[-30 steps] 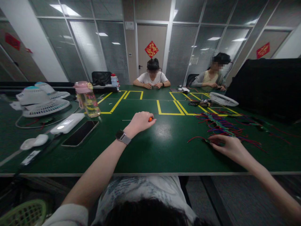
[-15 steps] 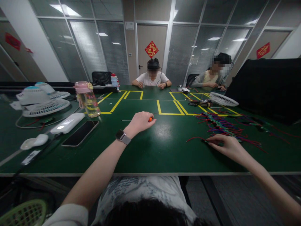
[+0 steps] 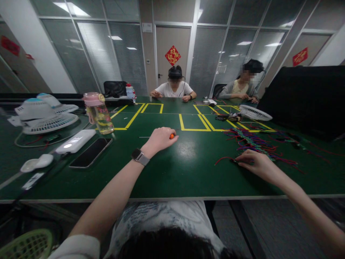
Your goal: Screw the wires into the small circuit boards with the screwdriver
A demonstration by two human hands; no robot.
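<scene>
My left hand, with a watch on its wrist, is closed around a screwdriver. The tool's orange handle end shows by the thumb, and a thin metal shaft points out to the left. On the right, my right hand pinches a small dark circuit board low over the green tabletop. A red wire curves leftward from that board; the fingers hide part of it. Just beyond this hand lies a row of small green circuit boards with many red and blue wires.
Left of my hands lie a phone, a white power bank, a drink bottle and white fans. Yellow tape marks the green table. A white fan and a black screen stand right. Two people sit opposite.
My right hand has shifted very slightly, with the small circuit board still pinched in it. The left hand keeps its hold on the screwdriver. The camera view has moved a little.
</scene>
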